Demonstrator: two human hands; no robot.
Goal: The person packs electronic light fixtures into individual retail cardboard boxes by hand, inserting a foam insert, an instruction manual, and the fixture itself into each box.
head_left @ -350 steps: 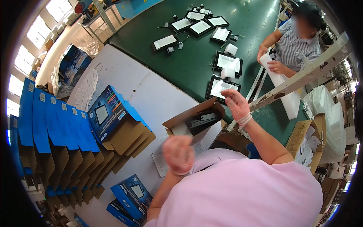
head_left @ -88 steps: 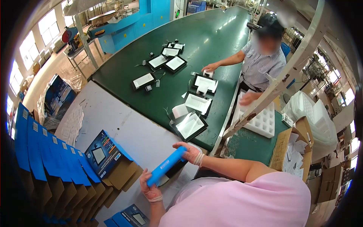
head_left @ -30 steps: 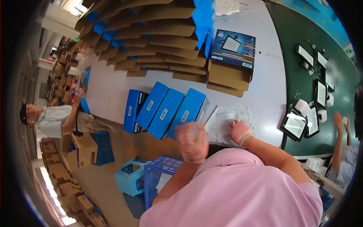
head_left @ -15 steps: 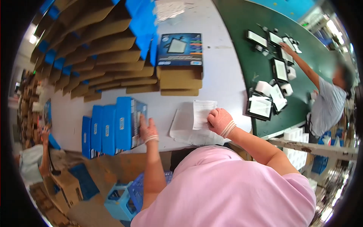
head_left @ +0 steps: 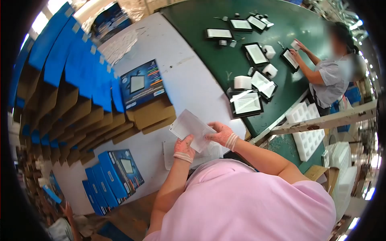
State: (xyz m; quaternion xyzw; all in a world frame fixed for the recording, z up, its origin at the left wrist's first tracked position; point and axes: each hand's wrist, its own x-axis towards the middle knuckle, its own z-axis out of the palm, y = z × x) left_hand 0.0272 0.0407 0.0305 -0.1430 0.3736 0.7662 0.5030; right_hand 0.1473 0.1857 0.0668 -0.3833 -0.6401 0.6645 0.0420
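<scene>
Nearest the camera, the left hand (head_left: 184,148) and the right hand (head_left: 220,134) held a white paper sheet (head_left: 190,127) between them, just above the near edge of the white counter (head_left: 177,76). The left fingers pinched the sheet's lower edge; the right fingers gripped its right side. Under the hands lay a stack of leaflets (head_left: 171,152) on the counter. To the left, near the counter's edge, stood closed blue boxes (head_left: 116,173) side by side. Further out lay a fanned row of flat carton blanks (head_left: 80,100), blue and brown, topped by a printed blue carton (head_left: 141,85). Beyond the white counter, a green surface (head_left: 201,32) carried black-framed light panels (head_left: 246,102) and white foam blocks (head_left: 242,82). At its far side a co-worker's hands (head_left: 295,48) touched one panel. A white foam tray (head_left: 307,130) sat to the right.
</scene>
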